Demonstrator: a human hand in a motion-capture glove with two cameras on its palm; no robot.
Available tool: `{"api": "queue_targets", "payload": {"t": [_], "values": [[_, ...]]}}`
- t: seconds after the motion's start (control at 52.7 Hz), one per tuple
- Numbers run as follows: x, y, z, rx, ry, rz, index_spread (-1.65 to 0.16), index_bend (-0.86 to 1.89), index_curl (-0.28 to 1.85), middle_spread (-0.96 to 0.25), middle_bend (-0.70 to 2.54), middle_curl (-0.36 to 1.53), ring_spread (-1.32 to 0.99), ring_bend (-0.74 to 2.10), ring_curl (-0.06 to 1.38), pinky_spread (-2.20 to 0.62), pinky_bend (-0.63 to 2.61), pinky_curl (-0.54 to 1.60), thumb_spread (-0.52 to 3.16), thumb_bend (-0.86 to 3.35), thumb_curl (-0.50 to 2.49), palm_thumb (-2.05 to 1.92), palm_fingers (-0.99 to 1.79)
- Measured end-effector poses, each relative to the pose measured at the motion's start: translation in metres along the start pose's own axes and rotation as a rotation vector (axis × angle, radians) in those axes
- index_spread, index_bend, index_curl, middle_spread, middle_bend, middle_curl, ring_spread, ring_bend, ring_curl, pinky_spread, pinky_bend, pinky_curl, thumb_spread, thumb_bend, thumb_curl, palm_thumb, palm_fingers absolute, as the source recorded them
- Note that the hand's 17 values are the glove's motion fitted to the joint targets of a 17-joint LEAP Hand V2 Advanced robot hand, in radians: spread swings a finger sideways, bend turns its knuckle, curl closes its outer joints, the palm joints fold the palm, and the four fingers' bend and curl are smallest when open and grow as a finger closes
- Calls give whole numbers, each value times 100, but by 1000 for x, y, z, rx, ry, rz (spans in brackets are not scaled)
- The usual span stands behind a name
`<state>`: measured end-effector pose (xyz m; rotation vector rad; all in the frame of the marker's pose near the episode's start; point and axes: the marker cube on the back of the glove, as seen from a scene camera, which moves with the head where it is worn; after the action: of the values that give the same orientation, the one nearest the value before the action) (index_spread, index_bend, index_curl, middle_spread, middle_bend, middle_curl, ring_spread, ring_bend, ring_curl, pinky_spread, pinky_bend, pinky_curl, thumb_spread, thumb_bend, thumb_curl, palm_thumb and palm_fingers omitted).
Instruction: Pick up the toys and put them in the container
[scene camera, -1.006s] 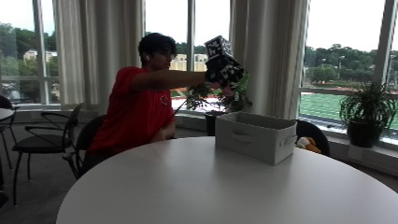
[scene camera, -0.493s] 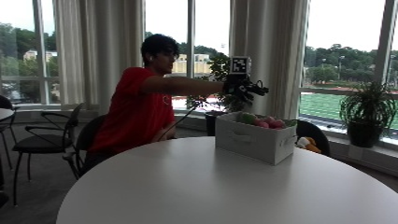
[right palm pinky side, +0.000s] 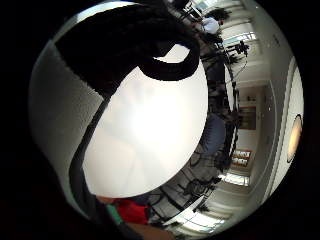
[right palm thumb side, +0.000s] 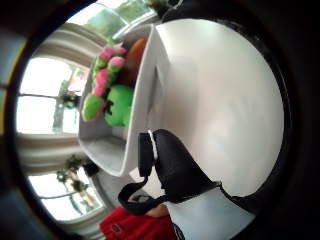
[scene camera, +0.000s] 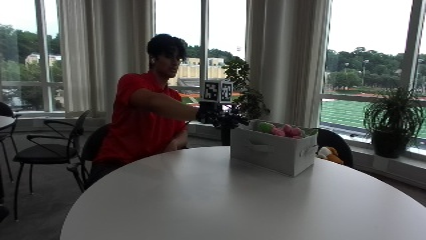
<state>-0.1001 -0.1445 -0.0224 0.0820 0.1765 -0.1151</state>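
Tall windows and pale curtains back a round white table (scene camera: 219, 200). We see a seated person in a red shirt (scene camera: 136, 122) reaching the gloved right hand (scene camera: 214, 116) out in the air, just beside the white fabric container (scene camera: 273, 148) near the table's far edge. We cannot tell how the fingers are set. A green-and-pink plush toy (right palm thumb side: 107, 90) and an orange toy (right palm thumb side: 134, 57) lie inside the container. Another orange toy (scene camera: 329, 155) sits on a chair behind the container.
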Motion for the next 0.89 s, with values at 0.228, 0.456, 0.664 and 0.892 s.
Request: {"api": "queue_targets", "payload": {"t": [0.228, 0.456, 0.664, 0.892], "values": [[76, 15, 13, -37, -51, 75, -43, 15, 43, -14, 15, 31, -1, 28, 26, 11, 115, 33, 117, -5, 37, -6, -12], [90, 45, 25, -34, -97, 81, -43, 16, 39, -14, 15, 29, -1, 24, 26, 11, 110, 31, 115, -5, 32, -5, -11], [101, 62, 23, -8, -136, 71, -42, 17, 37, -14, 14, 28, -2, 22, 27, 11, 105, 30, 115, -5, 30, -5, -10], [114, 76, 15, 24, -160, 92, -43, 18, 36, -14, 14, 26, -2, 19, 28, 11, 102, 30, 115, -5, 28, -5, -9]]}}
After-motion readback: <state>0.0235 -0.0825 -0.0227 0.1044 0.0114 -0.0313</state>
